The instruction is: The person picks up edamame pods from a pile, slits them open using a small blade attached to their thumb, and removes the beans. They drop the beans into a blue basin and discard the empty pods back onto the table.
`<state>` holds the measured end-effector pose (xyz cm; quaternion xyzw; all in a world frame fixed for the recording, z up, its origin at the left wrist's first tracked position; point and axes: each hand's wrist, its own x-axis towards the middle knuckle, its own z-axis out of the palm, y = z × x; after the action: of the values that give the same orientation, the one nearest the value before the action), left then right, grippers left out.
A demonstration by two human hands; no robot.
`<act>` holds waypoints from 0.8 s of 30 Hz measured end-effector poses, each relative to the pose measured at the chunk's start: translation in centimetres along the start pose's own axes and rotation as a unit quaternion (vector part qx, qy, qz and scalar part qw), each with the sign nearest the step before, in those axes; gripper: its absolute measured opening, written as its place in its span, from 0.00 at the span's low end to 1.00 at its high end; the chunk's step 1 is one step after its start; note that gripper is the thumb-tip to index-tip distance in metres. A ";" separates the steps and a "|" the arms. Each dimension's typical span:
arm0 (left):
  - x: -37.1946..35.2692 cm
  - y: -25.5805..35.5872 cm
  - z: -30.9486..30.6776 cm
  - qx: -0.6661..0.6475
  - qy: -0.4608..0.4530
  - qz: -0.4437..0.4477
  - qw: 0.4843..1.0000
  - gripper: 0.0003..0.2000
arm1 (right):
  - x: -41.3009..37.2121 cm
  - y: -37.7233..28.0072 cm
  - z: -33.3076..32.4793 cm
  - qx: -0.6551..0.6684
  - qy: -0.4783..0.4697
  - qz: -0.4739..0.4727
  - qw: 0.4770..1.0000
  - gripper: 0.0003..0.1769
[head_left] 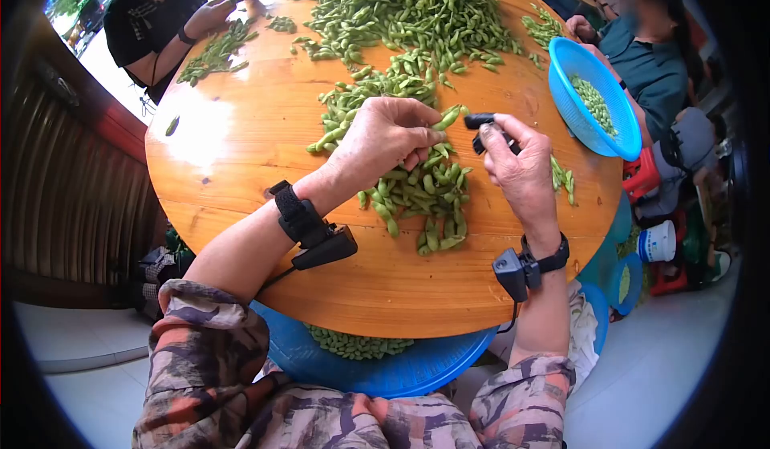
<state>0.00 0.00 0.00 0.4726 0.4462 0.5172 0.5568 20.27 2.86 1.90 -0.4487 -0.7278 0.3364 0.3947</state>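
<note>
My left hand pinches a green edamame pod between thumb and fingertips, above the table. Close to its right, my right hand grips a small black two-armed tool, which looks like clippers; its arms are apart and point toward the pod. Whether the tool touches the pod is hard to tell. Beneath and around my hands lies a loose spread of edamame pods on the round wooden table. My fingers hide part of the tool.
A big heap of pods covers the table's far side. A blue basket with shelled beans stands at the right edge. Below the near edge sits a blue basin holding beans. Other people sit at the far left and right.
</note>
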 end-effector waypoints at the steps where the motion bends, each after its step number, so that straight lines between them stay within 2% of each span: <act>1: -0.2 0.1 0.2 0.024 0.003 -0.008 1.000 0.08 | -0.1 -0.3 -0.1 0.087 -0.060 0.065 0.992 0.12; 2: -0.3 0.2 0.4 0.049 0.006 -0.017 0.999 0.08 | -0.2 -0.5 0.0 0.172 -0.118 0.130 0.969 0.11; 9: -0.8 0.1 0.7 0.119 0.018 -0.023 0.992 0.08 | -0.6 -0.2 0.9 0.303 -0.140 0.131 0.933 0.12; 11: -0.8 -0.3 0.9 0.157 0.024 0.002 0.987 0.07 | -0.4 0.0 0.9 0.301 -0.149 0.133 0.932 0.12; 15: -0.7 0.0 1.0 0.156 0.027 -0.004 0.987 0.06 | -0.3 0.0 0.9 0.312 -0.151 0.135 0.928 0.12; 18: -0.7 0.0 0.8 0.115 0.016 -0.010 0.993 0.05 | -0.2 0.1 0.6 0.329 -0.156 0.125 0.923 0.12; 20: -0.6 0.2 0.5 -0.063 -0.058 -0.063 0.994 0.04 | 0.1 0.4 -0.1 0.357 -0.178 0.127 0.908 0.12; 21: -0.4 -0.2 0.3 -0.063 -0.059 -0.063 0.994 0.04 | 0.3 0.5 -0.5 0.386 -0.198 0.129 0.892 0.12; 22: -0.2 -1.0 0.1 -0.178 -0.103 -0.080 0.975 0.04 | 0.4 0.8 -0.8 0.386 -0.197 0.128 0.892 0.12; 23: 0.0 -1.5 0.0 -0.292 -0.146 -0.097 0.940 0.04 | 0.5 1.0 -1.2 0.432 -0.221 0.128 0.865 0.12; 24: -0.4 -1.4 0.5 -0.291 -0.145 -0.101 0.940 0.04 | 0.6 1.1 -1.4 0.477 -0.245 0.127 0.835 0.12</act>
<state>0.72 -0.47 -1.28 0.3123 0.2358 0.4912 0.7782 21.74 3.99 1.73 -0.1962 -0.4867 0.7877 0.3227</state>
